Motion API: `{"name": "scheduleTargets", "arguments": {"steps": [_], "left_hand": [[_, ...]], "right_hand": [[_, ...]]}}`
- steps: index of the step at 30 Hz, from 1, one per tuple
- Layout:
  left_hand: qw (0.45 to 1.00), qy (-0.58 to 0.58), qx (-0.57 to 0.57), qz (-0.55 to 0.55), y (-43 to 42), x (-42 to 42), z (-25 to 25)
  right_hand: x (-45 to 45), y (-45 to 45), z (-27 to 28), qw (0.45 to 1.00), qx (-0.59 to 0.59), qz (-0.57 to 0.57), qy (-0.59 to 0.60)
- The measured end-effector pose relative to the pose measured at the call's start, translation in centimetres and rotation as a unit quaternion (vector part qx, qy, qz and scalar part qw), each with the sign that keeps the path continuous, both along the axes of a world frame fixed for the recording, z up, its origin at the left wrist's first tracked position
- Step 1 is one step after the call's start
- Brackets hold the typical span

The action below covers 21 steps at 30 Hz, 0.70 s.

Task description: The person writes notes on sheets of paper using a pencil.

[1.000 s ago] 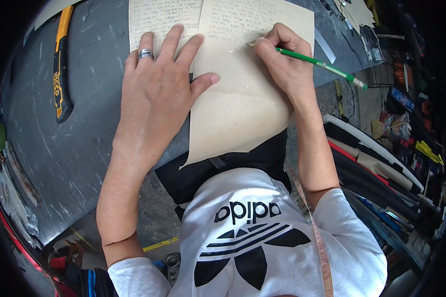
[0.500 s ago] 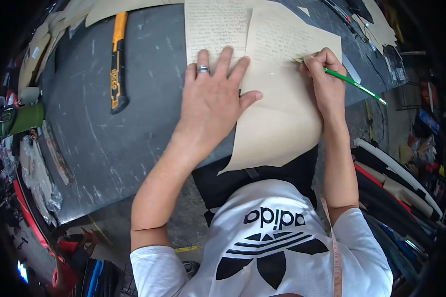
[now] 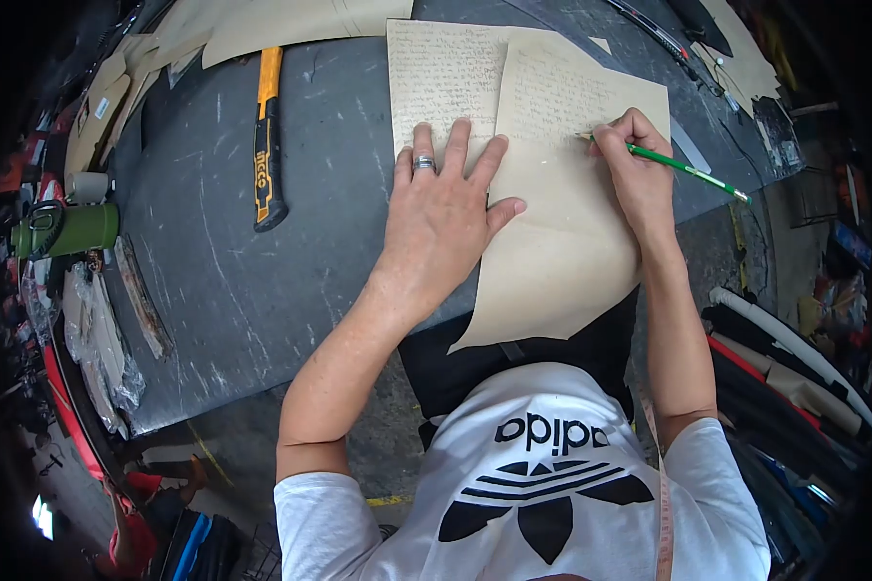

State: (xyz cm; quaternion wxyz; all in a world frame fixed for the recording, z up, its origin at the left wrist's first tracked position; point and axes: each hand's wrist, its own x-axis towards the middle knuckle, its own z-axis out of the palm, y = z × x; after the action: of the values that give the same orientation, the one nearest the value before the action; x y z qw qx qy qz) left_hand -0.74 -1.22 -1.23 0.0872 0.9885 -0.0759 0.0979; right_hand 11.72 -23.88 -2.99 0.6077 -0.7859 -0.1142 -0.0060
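View is shifting, now showing far edges of left sheet [image 3: 446, 73] and right sheet [image 3: 562, 242] on table [image 3: 339, 174]; writing seems unbroken. Right hand [image 3: 639, 174] is pinching pencil [image 3: 693, 170]; left hand [image 3: 441, 218], grasping nothing, is spanning both sheets.

The pencil [image 3: 688, 170] is of a bright green colour. The two papers [image 3: 562, 232] are light brown, and thin grey writing makes rows on them. The table [image 3: 223, 310] is dark grey with whitish scratches. The knife [image 3: 267, 145] is yellow-orange and black. The shirt [image 3: 543, 474] is white, with black letters and black stripes. The bottle [image 3: 79, 229] is green, the measuring tape [image 3: 665, 513] pinkish.
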Motion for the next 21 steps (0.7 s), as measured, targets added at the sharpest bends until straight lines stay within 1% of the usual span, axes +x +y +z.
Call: {"name": "scheduleTargets", "arguments": {"steps": [5,8,12,17,21], "left_hand": [[1.0,0.008,0.004,-0.003,0.1,0.0,0.1],[1.0,-0.002,0.012,-0.003,0.1,0.0,0.3],[0.999,0.028,0.03,0.027,-0.4,-0.5,1.1],[0.998,0.019,0.048,0.036,-0.7,-0.8,0.8],[0.998,0.017,0.051,0.03,-0.6,-0.6,0.9]], "right_hand": [[2.0,0.6,-0.4,1.0,-0.011,0.003,-0.018],[3.1,0.3,-0.4,0.998,-0.054,0.023,-0.004],[3.2,0.1,-0.7,0.998,-0.048,0.027,-0.008],[3.1,0.0,-0.8,0.999,-0.03,0.036,-0.002],[3.1,0.4,-0.9,0.999,0.004,0.026,-0.02]]}}
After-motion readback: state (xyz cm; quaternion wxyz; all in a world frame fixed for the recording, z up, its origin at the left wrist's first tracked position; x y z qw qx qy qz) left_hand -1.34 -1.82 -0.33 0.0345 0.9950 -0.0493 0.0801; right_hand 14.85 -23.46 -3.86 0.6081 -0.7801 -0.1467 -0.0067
